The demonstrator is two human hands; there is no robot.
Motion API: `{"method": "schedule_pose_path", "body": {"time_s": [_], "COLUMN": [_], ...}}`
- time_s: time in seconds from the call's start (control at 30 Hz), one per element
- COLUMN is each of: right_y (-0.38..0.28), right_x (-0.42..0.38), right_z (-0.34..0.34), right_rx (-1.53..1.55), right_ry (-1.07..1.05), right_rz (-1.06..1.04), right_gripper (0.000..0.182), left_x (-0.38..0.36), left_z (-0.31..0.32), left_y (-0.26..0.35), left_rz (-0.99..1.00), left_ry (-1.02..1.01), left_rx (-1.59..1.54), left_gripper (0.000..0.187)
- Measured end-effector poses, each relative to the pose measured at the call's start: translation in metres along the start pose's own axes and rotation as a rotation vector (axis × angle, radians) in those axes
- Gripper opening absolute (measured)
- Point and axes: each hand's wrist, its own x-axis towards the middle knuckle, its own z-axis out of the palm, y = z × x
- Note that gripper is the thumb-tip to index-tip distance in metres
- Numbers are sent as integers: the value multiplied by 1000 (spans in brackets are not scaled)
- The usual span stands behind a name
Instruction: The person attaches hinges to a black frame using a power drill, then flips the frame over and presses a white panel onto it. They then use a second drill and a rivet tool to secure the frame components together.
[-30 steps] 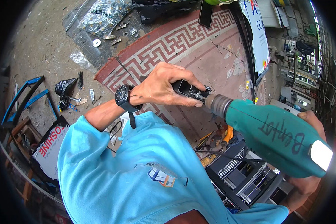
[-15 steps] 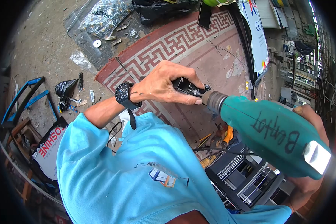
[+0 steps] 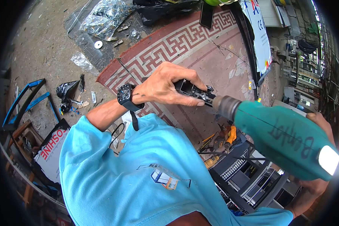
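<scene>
My left hand [image 3: 169, 83], with a black watch [image 3: 125, 95] at its wrist, is closed around a small black hollow profile piece [image 3: 187, 87]. Metal parts show at the piece's end, between thumb and index finger. My right hand [image 3: 315, 185] grips a green power drill [image 3: 280, 137] with handwriting on its side; the drill's body hides most of that hand. The drill's chuck [image 3: 226, 107] points at the end of the black piece, close to my left thumb tip.
A red patterned mat [image 3: 184, 41] lies below, with a phone [image 3: 206, 15] on it. Beyond are a bag of screws [image 3: 107, 17] and a white wrapped panel [image 3: 259, 41]. A yellow-handled tool [image 3: 231, 135] and dark frames [image 3: 248, 177] lie near my body. Blue-black frame pieces [image 3: 24, 101] lie left.
The drill has moved right and slightly down, away from the black piece, so more of the piece's end shows. My left hand has hardly moved.
</scene>
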Motion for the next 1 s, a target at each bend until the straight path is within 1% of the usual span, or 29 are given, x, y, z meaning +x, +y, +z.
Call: {"method": "schedule_pose_path", "body": {"time_s": [0.17, 0.2, 0.23, 0.27, 0.3, 0.33, 0.4, 0.43, 0.57, 0.6, 0.63, 0.7, 0.73, 0.8, 0.83, 0.9, 0.93, 1.0], "right_y": [11, 32, 42, 43, 44, 47, 53, 50, 5, 2, 8, 24, 24, 13, 5, -11, -8, 10], "right_x": [-9, -14, -20, -19, -18, -16, -11, -8, 15, 16, 12, 0, -2, -2, 1, 8, 7, 2], "right_z": [2, 11, 7, 5, 4, 2, -2, -3, -2, -2, -3, 1, 7, 21, 20, 13, 13, 13], "right_rx": [582, 370, 372, 328, 283, 285, -103, -103, 798, 1022, 1022, -220, -218, 71, 68, 232, 229, 69], "right_ry": [269, 358, 357, 290, 220, 218, 139, 138, 142, 140, 141, 3, 2, 164, 163, 123, 123, 150], "right_rz": [388, 167, 172, 195, 217, 216, -173, -174, 647, 856, 859, -294, -294, 96, 94, 493, 491, 247], "right_gripper": [67, 62, 62, 62, 62, 62, 62, 62, 61, 61, 61, 61, 61, 63, 63, 69, 69, 71], "left_x": [0, 0, 0, 0, 0, 0, -1, -1, -1, 0, 1, 1, 0, 0, 1, 1, 2, 2], "left_z": [2, 3, 3, 3, 2, 1, 1, 1, 0, 1, 3, 1, 0, 0, 0, -1, -1, -1], "left_y": [-4, -5, -6, -5, -2, 0, -1, -1, -2, -5, -7, -4, -3, -2, -2, -2, -3, -3], "left_rz": [-8, 7, 20, 17, 3, -11, -14, -14, -49, -8, 32, 19, 2, -3, -3, -17, -31, -12], "left_ry": [-2, 22, 49, 47, 25, 4, 5, 3, -8, 24, 55, 22, -3, 2, 7, 8, 5, 5], "left_rx": [-5, -8, -11, -12, -7, -1, -4, -6, -10, 0, 8, -7, -19, -25, -30, -34, -37, -25], "left_gripper": [29, 27, 25, 25, 27, 30, 30, 30, 30, 28, 26, 28, 31, 31, 30, 30, 29, 29]}}
